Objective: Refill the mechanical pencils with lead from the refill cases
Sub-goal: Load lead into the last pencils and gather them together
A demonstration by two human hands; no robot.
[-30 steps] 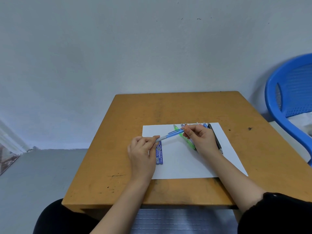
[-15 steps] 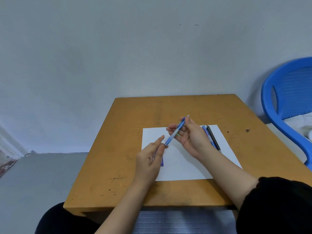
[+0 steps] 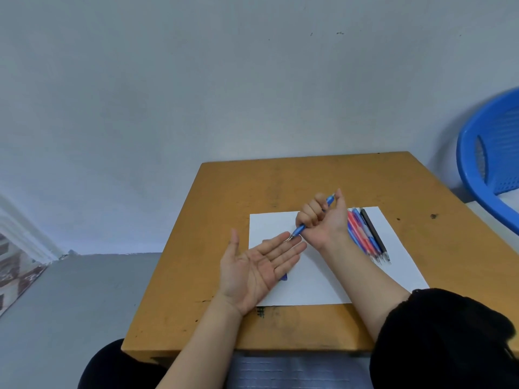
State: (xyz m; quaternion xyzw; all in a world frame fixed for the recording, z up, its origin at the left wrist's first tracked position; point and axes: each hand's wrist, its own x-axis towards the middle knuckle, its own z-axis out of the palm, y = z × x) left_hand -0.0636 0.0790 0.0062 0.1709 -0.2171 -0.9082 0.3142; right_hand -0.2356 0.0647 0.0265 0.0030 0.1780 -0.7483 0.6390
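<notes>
Right hand [image 3: 323,220]: fist clenched round the blue pencil [image 3: 299,229].
Pencil axis: slanted, with the tip down toward the left fingertips; whether they touch is unclear.
Left hand [image 3: 258,270]: flat, palm up, holding nothing.
Refill case [image 3: 284,277]: just beneath the left hand, which is the nearer one.

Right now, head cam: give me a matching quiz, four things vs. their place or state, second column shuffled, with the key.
Things:
1. left hand
2. right hand
3. spare pencils
4. blue chair

Place or state:
A. lying side by side on the paper
B. beside the table, at the right edge of view
C. palm up, fingers straight
D. fingers wrapped round the blue pencil

Pairs: 1-C, 2-D, 3-A, 4-B
</notes>
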